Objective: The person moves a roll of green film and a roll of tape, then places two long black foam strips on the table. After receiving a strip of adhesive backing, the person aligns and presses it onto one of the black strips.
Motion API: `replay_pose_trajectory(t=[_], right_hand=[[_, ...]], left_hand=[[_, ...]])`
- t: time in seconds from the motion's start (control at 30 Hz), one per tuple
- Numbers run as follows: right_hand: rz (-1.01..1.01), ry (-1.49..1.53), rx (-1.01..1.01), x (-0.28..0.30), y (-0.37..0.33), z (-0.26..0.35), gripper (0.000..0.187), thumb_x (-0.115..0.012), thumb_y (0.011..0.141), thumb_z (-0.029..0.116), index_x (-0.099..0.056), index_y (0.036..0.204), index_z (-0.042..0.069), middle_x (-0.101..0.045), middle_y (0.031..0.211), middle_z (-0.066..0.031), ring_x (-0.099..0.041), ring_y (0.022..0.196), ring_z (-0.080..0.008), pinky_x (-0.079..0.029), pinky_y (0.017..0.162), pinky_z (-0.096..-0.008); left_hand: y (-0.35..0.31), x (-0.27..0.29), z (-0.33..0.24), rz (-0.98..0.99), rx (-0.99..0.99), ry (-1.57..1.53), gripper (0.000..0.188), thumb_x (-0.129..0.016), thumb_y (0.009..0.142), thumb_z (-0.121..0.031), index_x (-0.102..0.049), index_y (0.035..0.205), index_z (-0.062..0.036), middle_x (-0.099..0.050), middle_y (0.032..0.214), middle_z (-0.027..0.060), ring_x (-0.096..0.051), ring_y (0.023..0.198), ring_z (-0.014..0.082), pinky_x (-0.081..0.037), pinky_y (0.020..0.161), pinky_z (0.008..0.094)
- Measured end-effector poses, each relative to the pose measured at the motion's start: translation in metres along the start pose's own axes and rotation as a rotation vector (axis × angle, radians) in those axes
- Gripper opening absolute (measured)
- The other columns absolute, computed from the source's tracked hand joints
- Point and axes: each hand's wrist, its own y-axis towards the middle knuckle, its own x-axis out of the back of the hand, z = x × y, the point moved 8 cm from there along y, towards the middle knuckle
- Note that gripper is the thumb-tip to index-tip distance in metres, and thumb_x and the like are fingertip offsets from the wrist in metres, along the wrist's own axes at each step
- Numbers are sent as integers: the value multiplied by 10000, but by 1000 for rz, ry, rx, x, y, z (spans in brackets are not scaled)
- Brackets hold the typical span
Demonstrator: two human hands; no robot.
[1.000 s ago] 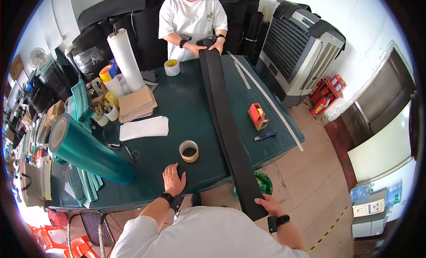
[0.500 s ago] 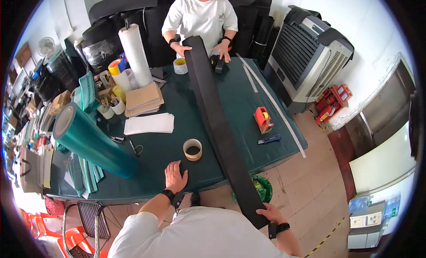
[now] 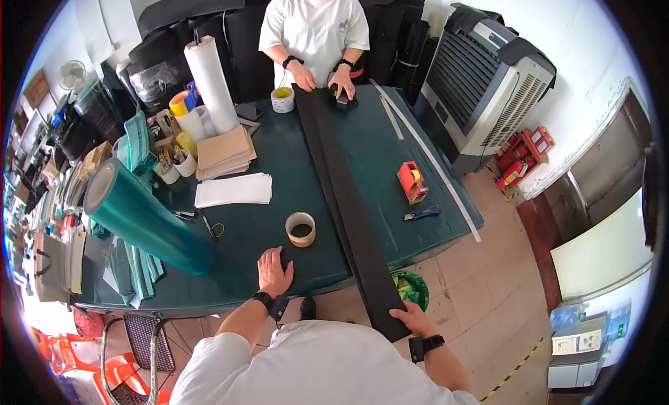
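Observation:
A long black folded strip of sheet material (image 3: 341,189) runs across the table, its near end hanging past the front edge. My right hand (image 3: 416,320) grips that near end by its right edge, thumb on top. Resting on the tabletop, my left hand (image 3: 274,273) lies flat with fingers stretched and holds nothing. Just beyond it stands a roll of tan tape (image 3: 300,229). Across the table, a co-worker (image 3: 317,36) has one hand at the strip's far end and the other on a dark tool (image 3: 339,96) whose kind I cannot make out.
The green-topped table (image 3: 272,154) carries a teal film roll (image 3: 150,217), white sheets (image 3: 234,190), brown paper (image 3: 226,154), scissors (image 3: 213,228), a red tape dispenser (image 3: 412,183), a blue-handled cutter (image 3: 422,213) and long white strips (image 3: 435,165). A green-lined bin (image 3: 410,289) stands below the front edge.
The strip's far end has come down onto the table, and the co-worker's hands have shifted. My right hand moved slightly left and up with the near end. My left hand stays flat.

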Motion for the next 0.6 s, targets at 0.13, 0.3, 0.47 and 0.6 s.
replay_pose_trajectory(t=[0.13,0.3,0.47,0.6], right_hand=[[-26,-28,7,-4,-3,12,426,-722,913,194,-619,1244,-55,-706,1087,-84,-666,911,-150,-551,818,-298],[-12,4,8,-5,-1,6,423,-723,913,204,-624,1233,-55,-709,1070,-78,-668,886,-144,-552,805,-291],[-1,-12,-9,-2,2,3,392,-699,928,147,-608,1241,-70,-698,1097,-91,-667,910,-149,-561,817,-292],[19,-17,30,-3,4,3,395,-699,929,149,-608,1247,-67,-698,1097,-88,-666,914,-147,-561,820,-292]], left_hand=[[0,1,-2,2,2,6,546,-690,856,-207,-499,1336,-30,-558,1301,196,-497,1249,365,-370,1083,476],[0,0,-2,9,5,16,546,-683,849,-228,-502,1323,-27,-558,1295,185,-495,1248,360,-370,1075,477],[1,-1,-3,9,0,24,546,-676,846,-241,-503,1317,-25,-560,1287,181,-496,1244,358,-370,1068,480],[0,-2,-1,11,-2,24,543,-676,861,-218,-495,1338,-34,-549,1299,199,-493,1246,370,-372,1078,480]])
